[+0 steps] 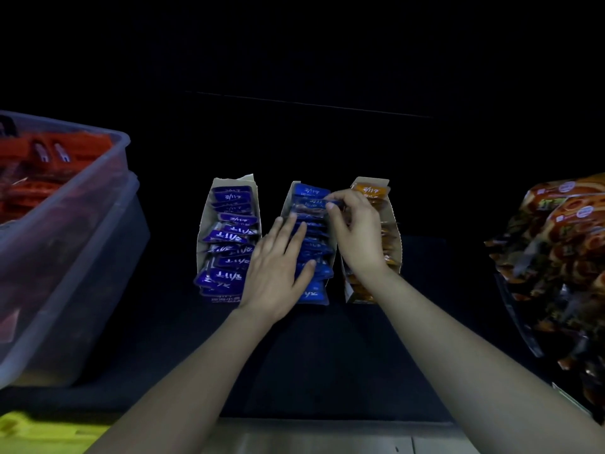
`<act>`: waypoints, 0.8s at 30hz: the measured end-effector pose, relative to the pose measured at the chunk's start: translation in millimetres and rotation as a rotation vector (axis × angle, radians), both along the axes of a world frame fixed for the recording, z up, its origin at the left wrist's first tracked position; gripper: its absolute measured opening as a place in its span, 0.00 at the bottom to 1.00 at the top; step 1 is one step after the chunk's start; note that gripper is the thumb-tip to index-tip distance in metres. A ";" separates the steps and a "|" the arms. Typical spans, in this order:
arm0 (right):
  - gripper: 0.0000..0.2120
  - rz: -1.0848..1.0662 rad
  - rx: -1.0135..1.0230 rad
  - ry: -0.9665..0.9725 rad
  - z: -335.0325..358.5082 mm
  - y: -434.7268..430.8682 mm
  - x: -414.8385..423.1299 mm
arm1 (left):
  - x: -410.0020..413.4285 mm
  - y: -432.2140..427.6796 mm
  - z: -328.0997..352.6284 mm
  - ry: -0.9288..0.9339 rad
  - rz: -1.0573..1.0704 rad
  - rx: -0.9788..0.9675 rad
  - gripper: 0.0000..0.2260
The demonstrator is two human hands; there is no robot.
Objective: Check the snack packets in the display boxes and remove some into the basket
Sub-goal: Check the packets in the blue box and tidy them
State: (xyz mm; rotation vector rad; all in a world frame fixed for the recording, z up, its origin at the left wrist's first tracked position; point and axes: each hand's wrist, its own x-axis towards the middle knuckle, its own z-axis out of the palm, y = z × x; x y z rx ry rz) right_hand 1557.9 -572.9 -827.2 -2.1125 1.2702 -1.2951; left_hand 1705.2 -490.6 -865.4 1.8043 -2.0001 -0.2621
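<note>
Dark table (pixel 327 355), middle display box (pixel 286 201): left hand (pixel 278 270) lies flat on the blue row (pixel 314 253) while right hand (pixel 357 231) pinches one packet (pixel 311 202), likely light, floppy, slippery, by its top edge.

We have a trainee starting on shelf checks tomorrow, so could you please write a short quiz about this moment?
1. The right hand pinches a blue packet. In which of the three display boxes does that packet sit? A) left B) middle C) right
2. True or false: the left hand rests flat, fingers straight, on packets in that same box.
3. Fill in the gap: the clear tub at the far left holds ___ packets.

Key
1. B, the middle box, near its far end.
2. True.
3. Red.
</note>
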 end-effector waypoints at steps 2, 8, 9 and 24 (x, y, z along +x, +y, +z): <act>0.06 -0.029 -0.028 0.068 -2.3 -3.1 2.6 | 0.5 -0.1 -0.2 0.000 0.000 -0.003 0.32; 0.10 -0.042 0.002 0.239 -18.6 -5.2 8.2 | 1.5 0.7 0.1 0.002 -0.009 -0.012 0.31; 0.11 -0.047 -0.025 0.249 -18.0 -4.1 8.4 | 2.2 0.6 -0.3 -0.003 -0.009 -0.014 0.31; 0.09 -0.011 -0.046 0.265 -13.8 -9.8 13.9 | 3.1 -9.8 1.4 -0.055 -0.015 -0.044 0.33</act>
